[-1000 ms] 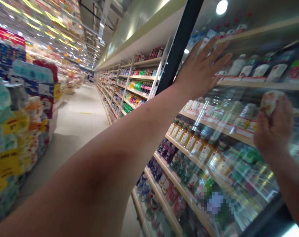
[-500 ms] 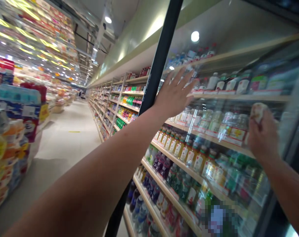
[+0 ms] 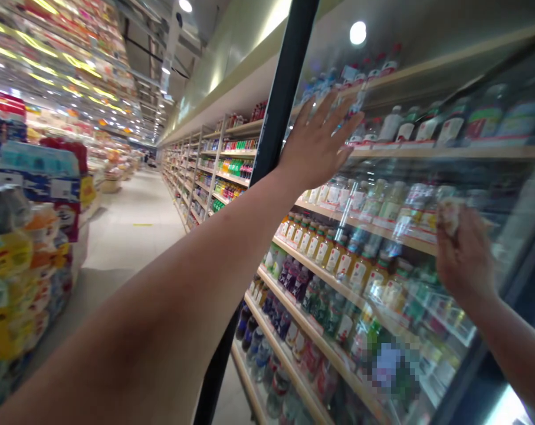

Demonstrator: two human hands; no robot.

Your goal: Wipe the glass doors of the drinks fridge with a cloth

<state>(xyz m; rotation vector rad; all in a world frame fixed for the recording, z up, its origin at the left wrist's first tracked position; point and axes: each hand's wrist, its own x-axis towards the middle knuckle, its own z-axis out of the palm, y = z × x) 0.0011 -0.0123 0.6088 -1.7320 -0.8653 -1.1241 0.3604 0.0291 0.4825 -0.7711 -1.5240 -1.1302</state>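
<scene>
While our bare left forearm fills the lower foreground and stretches up and away from us, our left hand point(image 3: 315, 147) rests at its end with the palm flat on a glass door point(image 3: 409, 177). Its fingers are spread wide and it holds nothing. To the right and a little lower, our right hand point(image 3: 464, 260) is closed around a pale wad point(image 3: 448, 213). The wad is held up at the same pane, but it is too blurred for us to tell cloth from paper, or whether it touches the glass. The door is edged by a black frame point(image 3: 285, 100) that runs from the top of the view to the floor, just left of our left hand.

Behind the glass, wooden shelves point(image 3: 382, 230) with price strips carry rows of drinks: orange-capped bottles point(image 3: 329, 251) in the middle, dark purple bottles point(image 3: 294, 277) below them, and white bottles point(image 3: 391, 127) above. A round lamp point(image 3: 358, 32) glares in the top of the pane.

Past the frame, open shelving point(image 3: 205, 171) stocked with more drinks lines the right side of a long aisle. The pale tiled floor point(image 3: 130, 230) runs into the distance. On the left stand stacked packs point(image 3: 23, 248) with yellow tags. Overhead, strip lights point(image 3: 50, 47) recede along the ceiling.
</scene>
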